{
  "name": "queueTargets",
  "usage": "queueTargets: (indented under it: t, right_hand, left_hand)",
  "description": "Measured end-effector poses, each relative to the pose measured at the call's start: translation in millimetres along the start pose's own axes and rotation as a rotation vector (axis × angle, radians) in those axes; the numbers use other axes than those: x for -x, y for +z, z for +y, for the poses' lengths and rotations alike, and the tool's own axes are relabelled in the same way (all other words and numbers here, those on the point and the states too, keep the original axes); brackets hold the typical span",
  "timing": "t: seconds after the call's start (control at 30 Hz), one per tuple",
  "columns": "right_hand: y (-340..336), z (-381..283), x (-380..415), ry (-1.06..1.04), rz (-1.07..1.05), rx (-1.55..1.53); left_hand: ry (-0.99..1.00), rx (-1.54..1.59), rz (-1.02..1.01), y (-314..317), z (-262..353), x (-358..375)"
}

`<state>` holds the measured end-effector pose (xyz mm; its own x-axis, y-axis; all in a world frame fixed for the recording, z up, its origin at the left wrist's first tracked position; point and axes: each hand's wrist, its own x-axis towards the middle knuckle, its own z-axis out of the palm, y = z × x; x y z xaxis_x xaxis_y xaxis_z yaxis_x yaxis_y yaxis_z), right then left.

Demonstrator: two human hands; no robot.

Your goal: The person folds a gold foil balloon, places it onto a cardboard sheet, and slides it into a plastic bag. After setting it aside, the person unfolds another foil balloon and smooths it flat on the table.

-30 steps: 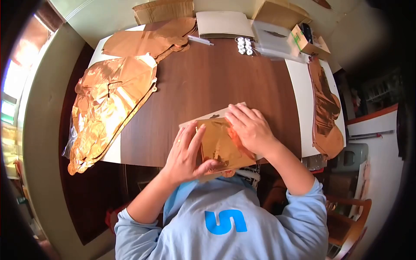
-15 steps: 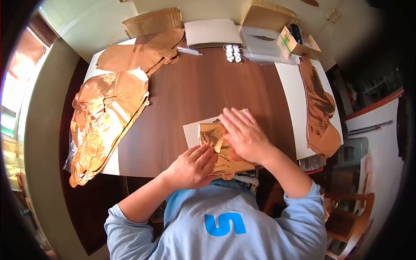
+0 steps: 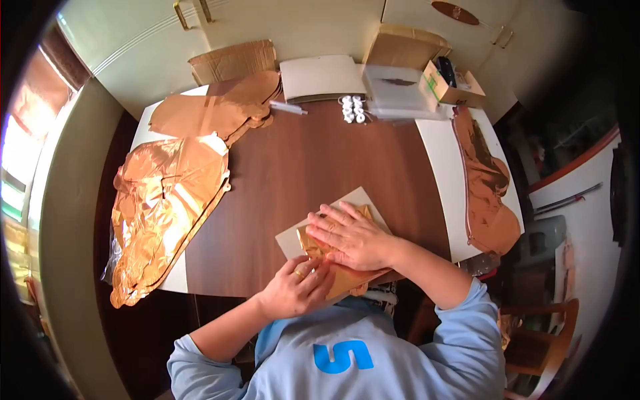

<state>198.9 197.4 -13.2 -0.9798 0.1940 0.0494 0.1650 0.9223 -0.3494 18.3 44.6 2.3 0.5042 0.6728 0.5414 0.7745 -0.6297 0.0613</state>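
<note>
A folded, shiny gold foil balloon (image 3: pixel 344 281) lies on a pale card (image 3: pixel 366 199) at the table's near edge. My right hand (image 3: pixel 352 239) is pressed flat on top of the foil, fingers stretched out. My left hand (image 3: pixel 298 285), with a ring on one finger, has its fingertips pinched together on the foil's left edge, close to the right thumb. Much of the foil is covered by both hands.
Flat copper-gold foil balloons (image 3: pixel 167 193) are piled at the left, with more foil shapes (image 3: pixel 213 107) behind them. Another foil stack (image 3: pixel 490 193) lies on the right. White spools (image 3: pixel 353 109), a clear plastic sheet (image 3: pixel 400 97) and a small open box (image 3: pixel 460 90) stand at the back.
My right hand has moved left and flattened onto the foil, pressing it down. My left hand stays at the foil's left edge. The head view has tilted up a little.
</note>
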Motion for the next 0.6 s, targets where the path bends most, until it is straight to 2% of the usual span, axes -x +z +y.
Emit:
queueTargets:
  t: [0.1,0.17,0.2,0.3,0.33,0.43,0.5,0.6]
  right_hand:
    - [-2,1,1,-0.011,-0.02,-0.038]
    - [-2,5,1,-0.016,-0.028,-0.088]
    - [-8,5,-1,-0.031,0.055,-0.072]
    - [-22,31,-10,0.206,0.212,-0.741]
    - [-31,48,-15,0.272,0.319,-0.779]
    - [-48,123,-37,0.458,0.716,-0.227]
    - [-47,168,-51,0.507,0.771,-0.078]
    - [-49,188,-64,0.541,0.695,0.049]
  left_hand:
    - [-0.071,0.046,0.022,7,8,-2]
    - [-0.135,0.071,-0.032,11,9,0]
    - [-0.141,0.084,-0.047,14,7,3]
    - [-0.151,0.118,-0.087,14,4,7]
    - [-0.154,0.129,-0.1,13,4,7]
    - [-0.156,0.132,-0.107,12,3,7]
    - [-0.164,0.146,-0.119,11,2,7]
    - [-0.193,0.163,-0.12,9,3,6]
